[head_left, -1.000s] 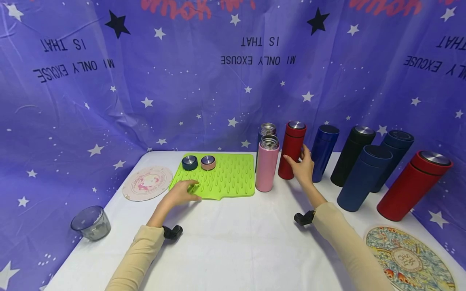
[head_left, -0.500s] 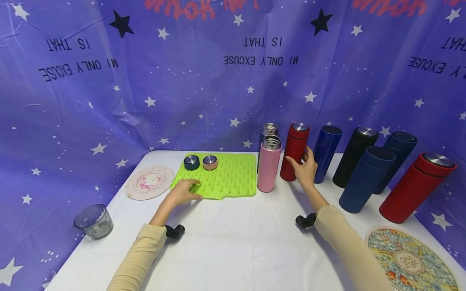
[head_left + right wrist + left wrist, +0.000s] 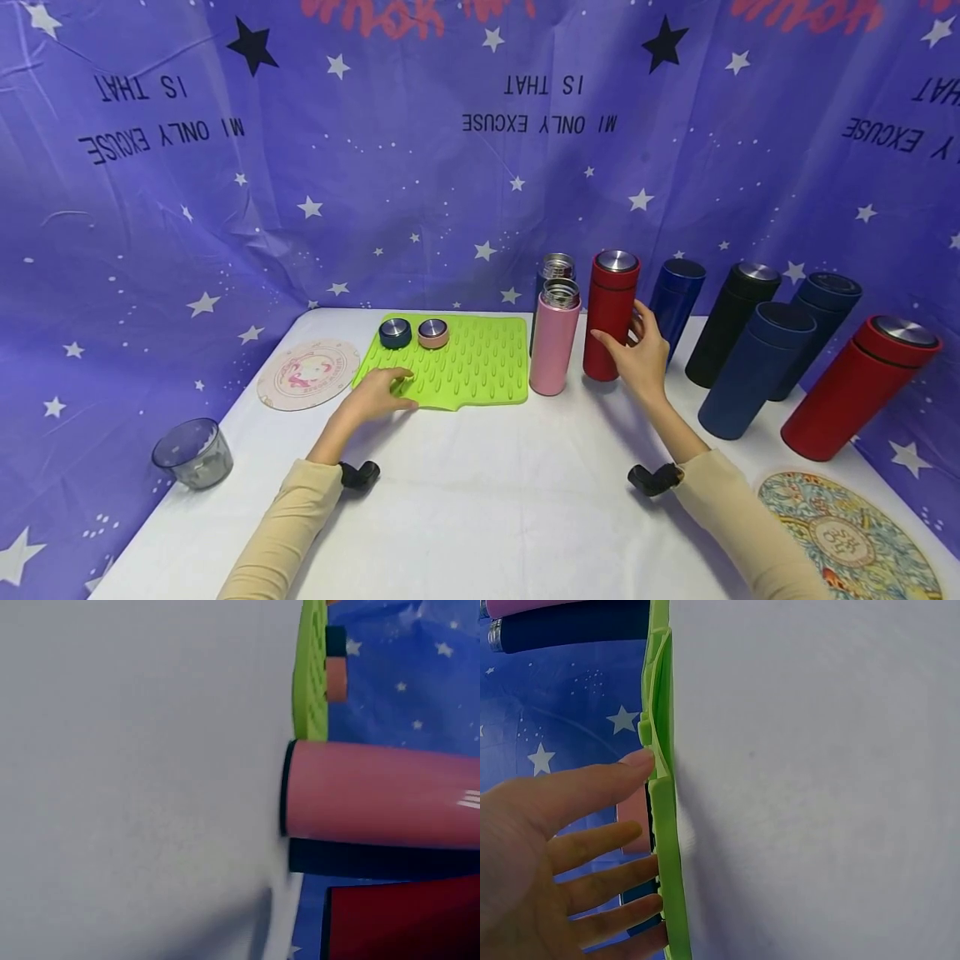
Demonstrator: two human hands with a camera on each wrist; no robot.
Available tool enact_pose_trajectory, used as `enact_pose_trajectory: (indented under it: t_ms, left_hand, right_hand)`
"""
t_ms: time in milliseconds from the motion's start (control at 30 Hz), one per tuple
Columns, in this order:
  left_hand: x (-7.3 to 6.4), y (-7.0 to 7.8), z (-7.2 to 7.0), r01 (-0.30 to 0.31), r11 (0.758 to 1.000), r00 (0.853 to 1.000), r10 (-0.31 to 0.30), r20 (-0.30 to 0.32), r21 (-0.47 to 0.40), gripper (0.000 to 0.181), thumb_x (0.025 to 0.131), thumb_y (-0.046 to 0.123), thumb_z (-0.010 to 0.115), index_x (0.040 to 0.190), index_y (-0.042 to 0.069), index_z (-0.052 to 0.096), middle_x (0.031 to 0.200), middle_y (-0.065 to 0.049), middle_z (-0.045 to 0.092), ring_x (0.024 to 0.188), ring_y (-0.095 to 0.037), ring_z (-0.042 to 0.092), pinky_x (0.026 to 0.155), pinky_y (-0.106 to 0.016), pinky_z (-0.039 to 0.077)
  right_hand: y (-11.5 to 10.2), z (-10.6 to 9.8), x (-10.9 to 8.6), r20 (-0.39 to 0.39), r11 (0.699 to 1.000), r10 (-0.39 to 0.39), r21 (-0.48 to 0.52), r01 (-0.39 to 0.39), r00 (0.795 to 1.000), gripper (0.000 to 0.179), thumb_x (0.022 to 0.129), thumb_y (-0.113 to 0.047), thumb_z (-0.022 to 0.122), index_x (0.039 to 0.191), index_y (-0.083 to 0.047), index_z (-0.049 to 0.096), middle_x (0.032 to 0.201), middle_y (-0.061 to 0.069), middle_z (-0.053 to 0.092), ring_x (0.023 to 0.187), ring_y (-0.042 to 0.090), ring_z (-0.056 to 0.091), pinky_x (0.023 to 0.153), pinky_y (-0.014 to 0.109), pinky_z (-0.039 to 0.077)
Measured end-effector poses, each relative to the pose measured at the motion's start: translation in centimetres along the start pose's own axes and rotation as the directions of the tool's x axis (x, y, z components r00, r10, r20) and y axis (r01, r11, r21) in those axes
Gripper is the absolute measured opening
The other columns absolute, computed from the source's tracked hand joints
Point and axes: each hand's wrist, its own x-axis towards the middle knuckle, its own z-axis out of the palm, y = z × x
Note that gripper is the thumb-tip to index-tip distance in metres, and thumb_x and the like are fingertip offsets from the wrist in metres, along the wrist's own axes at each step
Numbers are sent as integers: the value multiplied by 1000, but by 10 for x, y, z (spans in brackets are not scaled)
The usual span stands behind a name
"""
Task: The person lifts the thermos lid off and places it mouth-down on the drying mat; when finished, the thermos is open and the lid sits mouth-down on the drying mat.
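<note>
My right hand (image 3: 640,352) grips a red thermos (image 3: 611,312) with a steel-topped lid, thumb in front and fingers round its right side. In the right wrist view the red thermos (image 3: 405,919) shows at the lower right, its base off the white table; the hand itself is out of that view. My left hand (image 3: 377,394) lies at the front left edge of a green ribbed mat (image 3: 480,358), its fingers loosely spread and holding nothing. In the left wrist view the thumb of the left hand (image 3: 570,847) touches the mat's edge. A lidless pink thermos (image 3: 551,346) stands left of the red one.
A lidless dark blue thermos (image 3: 556,267) stands behind the pink one. On the mat sit a dark blue lid (image 3: 394,333) and a pink lid (image 3: 432,334). Several closed thermoses, including a black one (image 3: 731,325), line the right. A glass cup (image 3: 193,455) stands left.
My right hand has drawn the red thermos slightly towards me and to the right, off its earlier spot. The left hand has stayed at the mat's edge.
</note>
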Motion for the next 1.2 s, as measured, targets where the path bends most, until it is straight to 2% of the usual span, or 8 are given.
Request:
enact_pose_trajectory:
  t_ms: [267,367,500,667,800,933,1033,1200]
  left_hand:
    - [0,15,-9,-70,997,997,69,-24,-27,58,81,22,78,129,-4,56,128,-22,58,121,-42,50,103,-52,39]
    - [2,32,-14,-139,989,989,136,-64,-46,60,83,22,77,133,-1,54,133,-19,55,124,-40,48,105,-53,36]
    - [3,62,-22,-248,966,963,238,-129,-72,66,85,27,75,141,5,48,141,-13,50,128,-36,44,107,-53,33]
    - [-1,103,-31,-363,927,914,335,-227,-94,72,85,33,75,146,13,42,144,-5,46,128,-27,45,104,-46,40]
    - [-6,131,-38,-487,870,848,447,-285,-83,77,83,32,78,148,14,39,147,-2,43,134,-22,37,108,-46,35]
    - [-11,151,-40,-589,802,786,543,-296,-93,85,80,32,80,150,17,34,150,0,38,138,-21,32,111,-45,31]
    - [-12,161,-41,-631,767,761,584,-284,-113,91,78,33,82,152,18,31,152,2,34,140,-20,30,112,-44,30]
    - [-12,171,-40,-674,726,732,633,-251,-137,95,73,32,86,150,11,33,153,-1,34,140,-19,30,111,-43,31]
  right_hand:
    - [-58,-17,-20,66,998,6,-60,-2,998,69,76,-2,81,136,4,46,126,25,59,112,41,59,87,49,50]
    - [-66,-23,-25,102,998,21,-68,-14,995,70,78,-4,80,137,2,45,128,24,58,114,40,58,88,48,50]
    - [-62,-30,-32,144,996,2,-86,11,990,74,76,-6,82,139,-2,45,130,18,58,116,35,58,87,47,51]
    - [-59,-36,-43,210,986,-129,-82,149,969,78,70,-5,86,139,-7,49,127,14,61,111,33,62,84,37,52]
    - [-68,-38,-53,256,955,-248,-99,280,934,80,65,-3,89,136,-6,52,124,13,63,108,32,63,84,37,52]
    - [-78,-37,-63,316,916,-320,-137,377,893,82,62,-4,91,135,-7,53,119,13,66,103,31,66,80,43,55]
    - [-84,-36,-68,369,896,-335,-160,415,867,83,61,-9,92,135,-9,54,115,12,67,97,28,68,78,44,57]
    - [-86,-30,-75,436,855,-348,-215,472,830,82,62,-18,92,135,-13,54,112,10,68,91,25,68,74,43,58]
